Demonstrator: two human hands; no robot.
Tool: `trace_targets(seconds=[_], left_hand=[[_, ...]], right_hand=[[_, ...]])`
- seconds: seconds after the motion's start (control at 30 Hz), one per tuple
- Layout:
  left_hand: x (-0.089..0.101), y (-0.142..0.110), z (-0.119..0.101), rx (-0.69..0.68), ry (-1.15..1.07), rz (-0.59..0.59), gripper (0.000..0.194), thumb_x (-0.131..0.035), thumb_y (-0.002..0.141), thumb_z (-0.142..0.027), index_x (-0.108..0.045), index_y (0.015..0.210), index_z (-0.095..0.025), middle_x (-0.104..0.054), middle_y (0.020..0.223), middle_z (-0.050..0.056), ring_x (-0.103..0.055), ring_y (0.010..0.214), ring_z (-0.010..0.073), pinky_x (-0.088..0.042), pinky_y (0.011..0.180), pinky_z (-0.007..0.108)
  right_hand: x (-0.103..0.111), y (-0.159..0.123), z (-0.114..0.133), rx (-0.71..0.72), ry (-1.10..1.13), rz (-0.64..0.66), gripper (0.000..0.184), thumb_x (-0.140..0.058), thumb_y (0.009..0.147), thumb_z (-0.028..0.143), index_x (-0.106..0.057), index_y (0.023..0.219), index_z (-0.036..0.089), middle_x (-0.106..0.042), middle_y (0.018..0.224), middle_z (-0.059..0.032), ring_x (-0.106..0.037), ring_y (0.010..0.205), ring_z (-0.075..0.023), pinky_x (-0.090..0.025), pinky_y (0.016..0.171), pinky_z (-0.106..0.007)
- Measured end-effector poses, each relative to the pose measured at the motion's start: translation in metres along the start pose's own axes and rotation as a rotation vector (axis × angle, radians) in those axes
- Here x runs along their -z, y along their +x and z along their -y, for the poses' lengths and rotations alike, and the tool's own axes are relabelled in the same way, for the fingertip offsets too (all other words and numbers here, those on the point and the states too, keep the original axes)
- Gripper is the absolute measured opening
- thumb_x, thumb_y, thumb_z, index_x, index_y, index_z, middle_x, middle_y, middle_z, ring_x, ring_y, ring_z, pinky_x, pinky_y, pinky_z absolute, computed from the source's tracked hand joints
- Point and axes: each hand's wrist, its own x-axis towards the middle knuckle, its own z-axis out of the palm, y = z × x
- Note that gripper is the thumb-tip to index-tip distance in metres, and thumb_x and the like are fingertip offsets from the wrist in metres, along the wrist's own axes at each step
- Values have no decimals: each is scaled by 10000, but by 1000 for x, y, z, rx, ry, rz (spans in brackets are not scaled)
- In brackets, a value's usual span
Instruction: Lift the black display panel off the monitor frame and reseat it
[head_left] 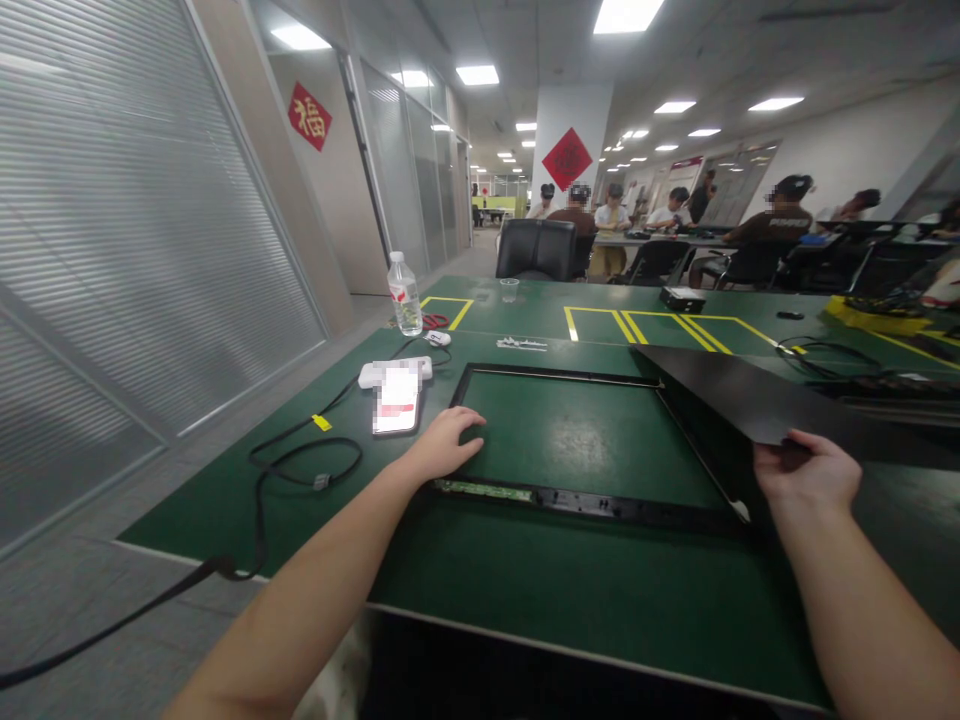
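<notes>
Black flat panel [720,388] tilted at right, pinched by the right hand [814,475]; the left hand [446,442], loosely spread, overlapped a black rectangular frame [630,506]. Positioning seemed underway, steadiness needed next.

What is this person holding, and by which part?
The right hand holds a dark flat panel by its near edge. The left hand is at the left side of the black frame; whether it grips cannot be told.

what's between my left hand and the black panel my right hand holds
The head view shows the green tabletop inside the black frame, then the frame's right side, between your left hand and the black panel.
</notes>
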Motion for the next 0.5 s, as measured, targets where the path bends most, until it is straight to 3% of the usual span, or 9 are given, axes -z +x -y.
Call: trace_targets(seconds=[0.07, 0.17, 0.33, 0.5], left_hand=[[1, 0, -1, -2, 3, -5, 344, -689, 919, -382, -819, 1193, -219, -779, 1384, 181, -693, 1366, 388, -515, 1243, 580], [2, -1, -3, 2, -20, -20, 324, -694, 911, -374, -822, 1173, -234, -793, 1359, 161, -711, 1337, 375, -534, 1229, 562], [4, -1, -2, 77, -116, -103, 319, -727, 886, -358, -823, 1168, -244, -802, 1366, 135, -721, 1333, 379, -530, 1239, 560], [0, 7, 2, 245, -457, -275, 388, -817, 812, -278, -790, 1194, -214, -812, 1317, 149, -741, 1306, 362, -526, 1235, 560]], right_hand=[[-3, -8, 3, -14, -10, -49, 302, -522, 565, -8, -559, 794, 185, -624, 845, 14, -609, 600, -102, -559, 507, -178], [-8, -20, 6, 14, 10, 33, 336, -515, 550, 9, -580, 826, 190, -658, 892, 0, -608, 611, -101, -547, 503, -177], [-9, -31, 9, 75, 34, 180, 426, -544, 486, 67, -601, 881, 214, -726, 996, -19, -728, 806, -182, -604, 537, -248], [-7, -33, 6, 86, 30, 164, 395, -583, 481, 116, -627, 859, 221, -774, 1057, -29, -768, 914, -245, -685, 675, -390]])
